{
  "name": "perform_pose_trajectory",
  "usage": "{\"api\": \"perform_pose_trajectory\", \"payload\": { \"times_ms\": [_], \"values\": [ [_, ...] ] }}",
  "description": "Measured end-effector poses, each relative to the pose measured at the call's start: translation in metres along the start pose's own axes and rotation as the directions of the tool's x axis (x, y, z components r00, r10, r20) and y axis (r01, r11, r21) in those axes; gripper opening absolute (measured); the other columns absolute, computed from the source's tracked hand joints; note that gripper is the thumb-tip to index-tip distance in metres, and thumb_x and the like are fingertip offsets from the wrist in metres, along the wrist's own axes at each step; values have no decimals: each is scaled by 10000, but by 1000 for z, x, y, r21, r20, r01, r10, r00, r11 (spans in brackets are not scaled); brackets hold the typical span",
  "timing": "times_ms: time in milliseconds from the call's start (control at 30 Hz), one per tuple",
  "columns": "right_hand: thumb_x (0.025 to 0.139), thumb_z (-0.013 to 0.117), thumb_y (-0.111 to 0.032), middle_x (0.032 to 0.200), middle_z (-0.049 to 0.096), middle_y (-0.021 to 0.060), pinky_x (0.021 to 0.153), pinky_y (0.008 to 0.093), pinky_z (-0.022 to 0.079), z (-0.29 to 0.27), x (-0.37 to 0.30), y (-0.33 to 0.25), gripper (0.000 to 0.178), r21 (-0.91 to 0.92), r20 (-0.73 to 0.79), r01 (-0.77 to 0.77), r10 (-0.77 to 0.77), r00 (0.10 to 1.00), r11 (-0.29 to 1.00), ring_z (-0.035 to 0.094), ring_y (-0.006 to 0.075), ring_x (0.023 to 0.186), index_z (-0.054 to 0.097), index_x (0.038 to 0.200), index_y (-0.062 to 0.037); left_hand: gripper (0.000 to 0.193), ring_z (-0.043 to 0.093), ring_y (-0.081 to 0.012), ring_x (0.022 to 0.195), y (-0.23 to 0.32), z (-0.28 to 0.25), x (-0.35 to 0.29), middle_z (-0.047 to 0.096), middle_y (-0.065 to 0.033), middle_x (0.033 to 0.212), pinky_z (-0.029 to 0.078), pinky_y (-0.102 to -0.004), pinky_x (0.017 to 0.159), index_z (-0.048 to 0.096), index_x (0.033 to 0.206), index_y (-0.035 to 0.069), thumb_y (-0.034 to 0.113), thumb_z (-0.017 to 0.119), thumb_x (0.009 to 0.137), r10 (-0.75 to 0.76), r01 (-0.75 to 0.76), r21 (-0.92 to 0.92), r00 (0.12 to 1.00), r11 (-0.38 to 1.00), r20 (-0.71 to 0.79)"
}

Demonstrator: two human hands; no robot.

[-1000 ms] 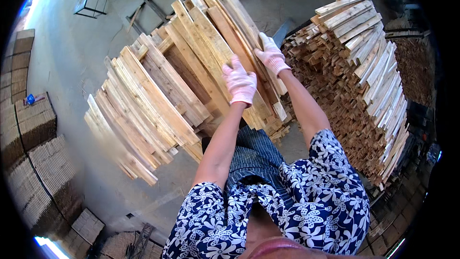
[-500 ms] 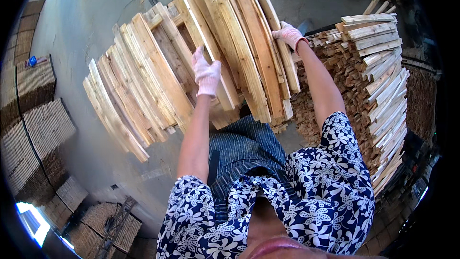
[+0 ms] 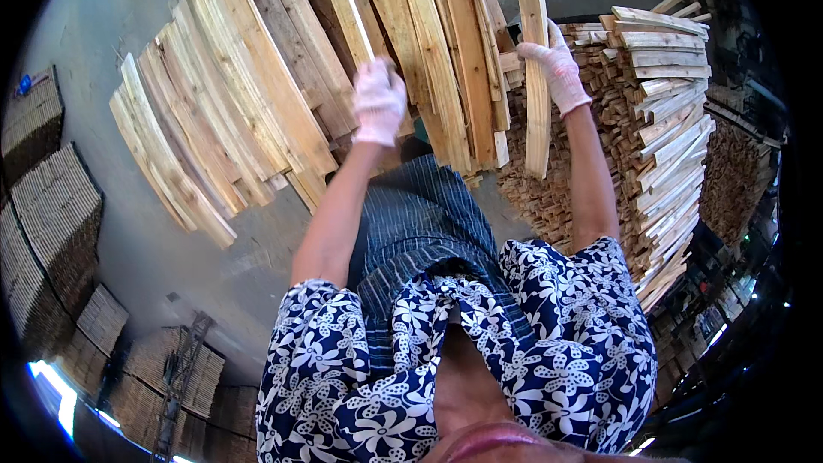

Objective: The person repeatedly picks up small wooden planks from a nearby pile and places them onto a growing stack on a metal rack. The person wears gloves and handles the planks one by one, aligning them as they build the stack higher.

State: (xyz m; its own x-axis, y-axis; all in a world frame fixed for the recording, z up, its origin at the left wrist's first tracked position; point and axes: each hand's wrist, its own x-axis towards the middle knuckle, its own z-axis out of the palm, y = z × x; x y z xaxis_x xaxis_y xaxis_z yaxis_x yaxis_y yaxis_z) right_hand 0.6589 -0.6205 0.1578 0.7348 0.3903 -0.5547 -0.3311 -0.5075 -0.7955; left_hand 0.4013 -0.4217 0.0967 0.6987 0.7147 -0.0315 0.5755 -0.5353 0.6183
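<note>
My right hand (image 3: pixel 555 64), in a pale pink glove, grips a long narrow wooden board (image 3: pixel 537 120) by its side, with the thumb across its face. This board stands apart from the right edge of the broad layer of boards (image 3: pixel 454 60) in front of me. My left hand (image 3: pixel 378 101), gloved too and slightly blurred, is closed around the near end of another wooden board (image 3: pixel 350 0). That one is tipped up on its edge, its narrow side showing pale. Darker planks lie beneath it.
On the right a tall stack of cut wood (image 3: pixel 660 137) rises with its ends jutting out. Strapped bundles of thin slats (image 3: pixel 56 206) stand along the left, with more bundles (image 3: pixel 163 369) at the lower left. Grey concrete floor (image 3: pixel 257 283) shows between them.
My right hand has pulled its board away from the layer's right edge. My left fingers, spread before, have closed on the other board's near end, which has turned on edge. The view has shifted.
</note>
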Motion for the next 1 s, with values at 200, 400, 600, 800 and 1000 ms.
{"api": "perform_pose_trajectory", "payload": {
  "times_ms": [200,400,600,800,1000],
  "values": [
    [873,788,-162,1224,680,117,939,352,521,20,16,40,785,-123,-81,28,-39,996,992,636,223,1084,388,1541,-65,650,662,-268,1020,19,13,-126,677,-165,1170,549,-372,850,535,1346,-39,414,700,909,-485,881,14,247,474,839],
    [889,766,-243,1473,500,264,1116,405,414,64,9,23,837,-409,-20,159,-183,983,898,511,390,1341,316,1568,-50,513,657,-236,1016,-2,62,-146,687,-121,1168,527,-328,892,494,1353,19,184,708,917,-286,741,-385,600,550,747],
    [920,709,-225,1358,614,160,975,375,505,52,10,30,729,-205,72,135,-123,990,969,621,271,1154,368,1539,-43,294,574,-285,885,-19,0,-181,584,-132,964,503,-398,844,529,1130,26,116,649,878,-327,357,-359,934,862,144],
    [891,698,-123,1296,635,165,913,372,524,42,13,39,798,-206,-107,150,-174,979,967,636,257,1052,295,1575,-44,409,568,-390,947,-31,-93,-192,516,-216,1059,494,-459,842,472,1181,-2,-13,604,794,-255,247,-326,967,912,20],
    [913,721,-126,1482,500,171,1032,359,484,43,6,15,819,-181,17,352,-355,935,918,579,271,1200,280,1602,-97,721,599,-395,1048,-58,-133,-188,552,-194,1164,538,-449,882,462,1463,88,-39,660,781,-183,140,-209,963,968,-198]
  ]
}}
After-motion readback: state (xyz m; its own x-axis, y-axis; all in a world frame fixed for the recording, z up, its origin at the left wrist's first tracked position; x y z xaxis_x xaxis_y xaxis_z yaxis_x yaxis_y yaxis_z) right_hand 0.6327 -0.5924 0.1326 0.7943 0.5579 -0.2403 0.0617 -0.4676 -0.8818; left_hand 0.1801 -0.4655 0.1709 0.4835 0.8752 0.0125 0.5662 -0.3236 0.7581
